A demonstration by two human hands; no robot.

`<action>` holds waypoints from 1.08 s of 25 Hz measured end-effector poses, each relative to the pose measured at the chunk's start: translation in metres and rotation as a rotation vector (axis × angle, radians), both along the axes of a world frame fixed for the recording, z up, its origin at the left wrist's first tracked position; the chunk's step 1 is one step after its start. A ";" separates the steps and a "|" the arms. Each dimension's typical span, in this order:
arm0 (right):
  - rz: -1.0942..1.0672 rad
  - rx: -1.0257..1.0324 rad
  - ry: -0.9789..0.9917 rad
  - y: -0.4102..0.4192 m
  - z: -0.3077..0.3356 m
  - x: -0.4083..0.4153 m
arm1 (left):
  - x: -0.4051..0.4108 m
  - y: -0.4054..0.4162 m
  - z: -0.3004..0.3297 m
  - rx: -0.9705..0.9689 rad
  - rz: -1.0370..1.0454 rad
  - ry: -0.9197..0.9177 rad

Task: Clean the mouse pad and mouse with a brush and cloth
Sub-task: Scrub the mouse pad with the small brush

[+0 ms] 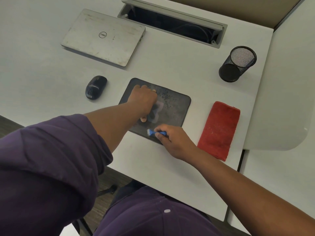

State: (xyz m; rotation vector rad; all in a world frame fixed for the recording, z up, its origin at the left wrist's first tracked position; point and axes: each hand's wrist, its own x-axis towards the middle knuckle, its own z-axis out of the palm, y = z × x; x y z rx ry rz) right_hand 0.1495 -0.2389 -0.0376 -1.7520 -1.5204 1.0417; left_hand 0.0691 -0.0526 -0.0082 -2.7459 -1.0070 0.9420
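- Mouse pad (172, 106), dark and speckled with pale specks toward its far edge, lies flat on the white worktop (170, 65); every place below is told from it.
- Left hand (144, 99) is over the pad's far-left part, fingers curled down in a closed grip round a wooden-handled brush (144, 118); one pale end of the handle shows at the near side of the hand and another pale tip at the far side. Dark bristles seem to lie under the hand, on the pad, but are blurred.
- Right hand (172, 142) rests at the pad's near edge, overlapping its near-right corner. Its thumb and fingers pinch a small blue brush (156, 133), whose pale bristle end points left and sits on the pad just inside the near edge.
- Red cloth (219, 130), folded into a long strip, lies on the worktop just right of the pad, close to the right wrist and touched by neither hand.
- Mouse (96, 87), dark, sits on the worktop left of the pad, apart from it and from both hands.
- Closed silver laptop (104, 37) lies beyond the pad, to the far left.
- Black mesh pen holder (237, 63) stands beyond the pad, to the far right.
- Open cable tray (172, 23) is set into the worktop, farther off behind the pad.
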 end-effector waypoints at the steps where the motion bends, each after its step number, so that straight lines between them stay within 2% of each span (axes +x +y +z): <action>1: 0.022 0.023 0.012 0.003 0.001 -0.005 | 0.000 0.001 -0.001 -0.001 0.005 -0.006; 4: 0.101 0.085 0.004 0.013 0.004 -0.017 | -0.002 0.001 -0.002 0.006 0.002 0.003; 7: 0.207 -0.094 -0.058 0.023 0.011 -0.015 | -0.001 0.002 -0.001 0.007 -0.010 0.029; 9: 0.279 -0.177 -0.186 0.030 0.018 -0.008 | -0.001 0.003 0.000 0.007 -0.009 0.041; 11: 0.253 -0.179 -0.199 0.035 0.025 -0.002 | -0.002 0.004 -0.002 0.016 -0.012 0.034; 13: 0.182 -0.151 -0.060 0.038 0.030 -0.005 | -0.003 0.002 -0.005 0.051 -0.024 0.014; 15: 0.178 -0.153 -0.018 0.041 0.031 -0.014 | -0.004 0.001 -0.007 0.072 -0.027 -0.021; 20: 0.223 -0.245 -0.336 0.045 0.029 -0.002 | -0.001 0.003 -0.002 0.019 -0.016 0.050; 23: 0.048 -0.142 -0.180 0.041 0.034 0.011 | -0.001 0.002 -0.001 0.023 -0.015 0.047; 27: 0.162 -0.264 -0.298 0.036 0.036 0.014 | -0.001 0.001 -0.002 0.019 0.011 0.019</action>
